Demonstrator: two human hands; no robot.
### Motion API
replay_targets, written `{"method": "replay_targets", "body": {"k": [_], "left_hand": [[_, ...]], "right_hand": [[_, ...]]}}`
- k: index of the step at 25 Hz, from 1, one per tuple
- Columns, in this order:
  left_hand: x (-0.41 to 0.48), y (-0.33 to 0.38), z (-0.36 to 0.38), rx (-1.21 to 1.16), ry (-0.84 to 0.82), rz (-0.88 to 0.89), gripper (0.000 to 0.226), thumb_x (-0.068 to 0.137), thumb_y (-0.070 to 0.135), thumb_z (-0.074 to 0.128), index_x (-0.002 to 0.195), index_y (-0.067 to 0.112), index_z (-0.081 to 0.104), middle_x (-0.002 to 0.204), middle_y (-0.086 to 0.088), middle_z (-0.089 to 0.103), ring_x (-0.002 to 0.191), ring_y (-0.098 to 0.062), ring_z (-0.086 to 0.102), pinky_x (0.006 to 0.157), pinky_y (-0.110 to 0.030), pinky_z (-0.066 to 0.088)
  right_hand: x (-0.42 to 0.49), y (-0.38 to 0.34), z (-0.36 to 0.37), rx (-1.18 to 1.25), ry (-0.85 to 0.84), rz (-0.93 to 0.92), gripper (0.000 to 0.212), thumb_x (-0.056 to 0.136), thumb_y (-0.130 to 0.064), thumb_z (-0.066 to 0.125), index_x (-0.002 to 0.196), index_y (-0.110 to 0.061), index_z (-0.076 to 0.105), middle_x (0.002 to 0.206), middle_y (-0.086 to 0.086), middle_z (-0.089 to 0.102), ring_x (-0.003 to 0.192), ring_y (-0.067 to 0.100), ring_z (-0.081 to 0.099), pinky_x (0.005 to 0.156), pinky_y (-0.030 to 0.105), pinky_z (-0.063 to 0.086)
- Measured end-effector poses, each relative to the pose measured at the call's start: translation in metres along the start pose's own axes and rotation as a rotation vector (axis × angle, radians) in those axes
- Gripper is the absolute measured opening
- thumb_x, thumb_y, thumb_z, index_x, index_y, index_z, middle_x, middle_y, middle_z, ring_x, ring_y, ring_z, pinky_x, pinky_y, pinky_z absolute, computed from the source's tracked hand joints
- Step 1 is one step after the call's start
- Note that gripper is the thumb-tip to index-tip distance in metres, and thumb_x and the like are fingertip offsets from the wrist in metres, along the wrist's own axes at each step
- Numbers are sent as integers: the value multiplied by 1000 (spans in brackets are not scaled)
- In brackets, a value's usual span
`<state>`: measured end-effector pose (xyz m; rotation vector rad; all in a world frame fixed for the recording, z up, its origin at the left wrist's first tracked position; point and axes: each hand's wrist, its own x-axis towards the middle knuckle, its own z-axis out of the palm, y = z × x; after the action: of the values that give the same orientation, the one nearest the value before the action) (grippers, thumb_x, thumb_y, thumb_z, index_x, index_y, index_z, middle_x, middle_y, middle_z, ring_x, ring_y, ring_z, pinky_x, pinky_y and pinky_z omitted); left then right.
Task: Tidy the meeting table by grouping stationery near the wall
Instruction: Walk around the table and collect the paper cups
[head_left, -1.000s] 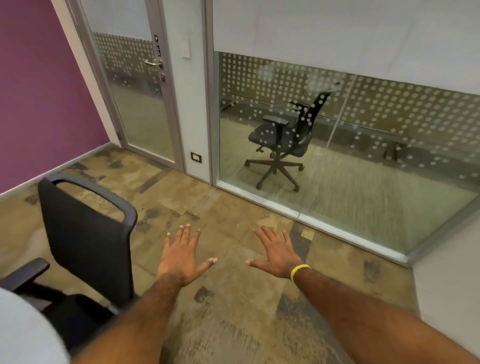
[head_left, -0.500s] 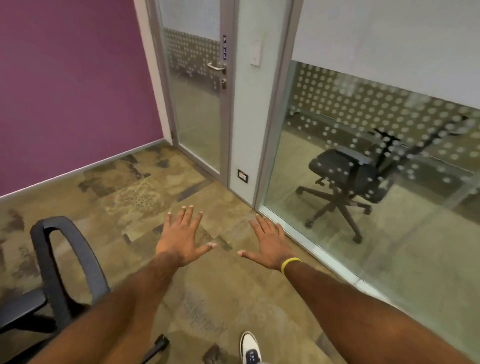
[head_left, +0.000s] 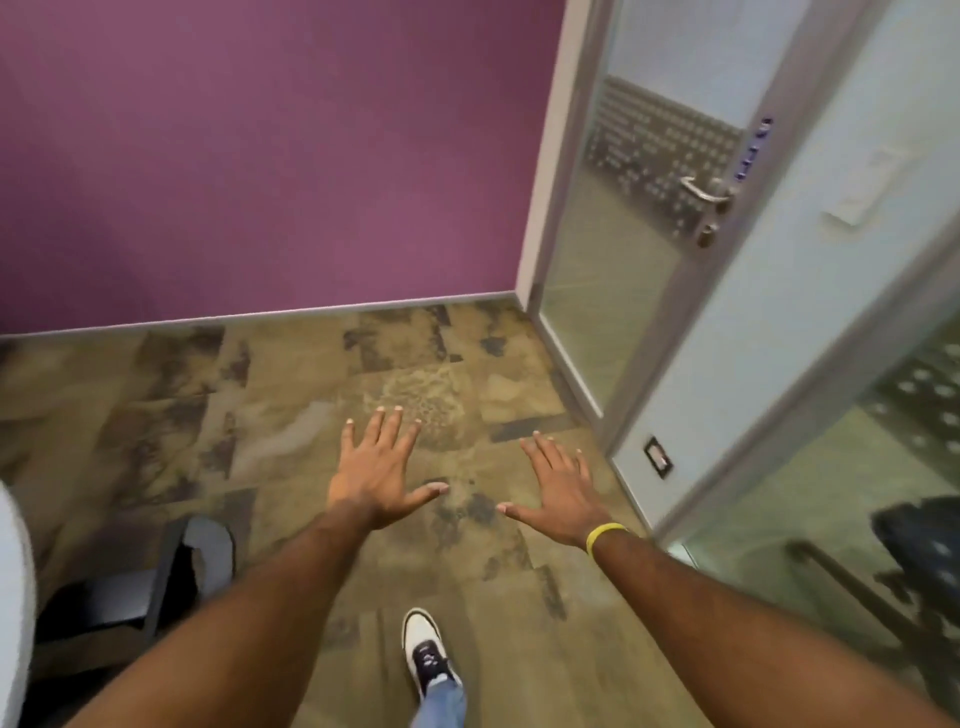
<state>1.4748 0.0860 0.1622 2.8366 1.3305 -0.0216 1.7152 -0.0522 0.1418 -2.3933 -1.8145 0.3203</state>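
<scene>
**A:** Where is the stationery?

**B:** None of it is in view: no pens, no pads, no clips. The table doesn't show plainly either. A pale rounded edge at the far left might be part of it, but I cannot tell.

**A:** How will it handle, then?

**B:** That's only a guess from the task. Such things are likely light. Pens would be stiff and apt to roll, so take them mid-barrel. Paper would be limp, so lift it by an edge or from flat underneath. Nothing looks likely to break.

**A:** Which way does it point, and how does its long axis run?

**B:** I cannot say, since nothing of it shows.

**A:** And the hands?

**B:** The left hand and the right hand are both empty. Their fingers are straight and spread, palms down. They are held out over the floor, apart from each other and touching nothing. A yellow wristband sits on the right wrist.

**A:** What lies around them?

**B:** A white shoe is below, and a dark chair is at the lower left. A purple wall stands ahead. To the right is a glass door with a metal handle.
</scene>
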Motion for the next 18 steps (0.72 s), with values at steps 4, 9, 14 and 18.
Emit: {"method": "replay_targets", "body": {"k": [4, 9, 14, 18], "left_hand": [[91, -81, 11, -14, -20, -120, 110, 70, 92, 9, 155, 23, 12, 164, -8, 6, 151, -29, 1, 118, -60, 5], [176, -193, -9, -7, 0, -265, 110, 70, 92, 7, 155, 23, 12, 164, -8, 7, 151, -26, 2, 118, -58, 7], [225, -318, -12, -6, 51, -479, 109, 71, 92, 8, 155, 24, 18, 164, -7, 13, 151, -25, 7, 118, -57, 9], [264, -424, 2, 5, 31, -616, 110, 70, 93, 5, 155, 23, 19, 163, -9, 14, 151, -26, 7, 119, -55, 9]], "right_hand": [[132, -29, -3, -24, -47, -100, 106, 74, -83, 44, 156, -26, 9, 165, -1, 5, 151, 20, 3, 121, 51, 2], [291, -86, -26, -8, -77, -197, 109, 71, -87, 41, 156, -27, 8, 164, -1, 6, 151, 20, 4, 121, 52, 1], [446, -167, -20, -35, -99, -364, 115, 64, -95, 33, 155, -29, 10, 165, -2, 6, 151, 21, 6, 121, 51, 3], [577, -258, 2, -21, -125, -528, 106, 72, -85, 42, 155, -29, 10, 165, -3, 5, 151, 19, 4, 121, 53, 2]]}}
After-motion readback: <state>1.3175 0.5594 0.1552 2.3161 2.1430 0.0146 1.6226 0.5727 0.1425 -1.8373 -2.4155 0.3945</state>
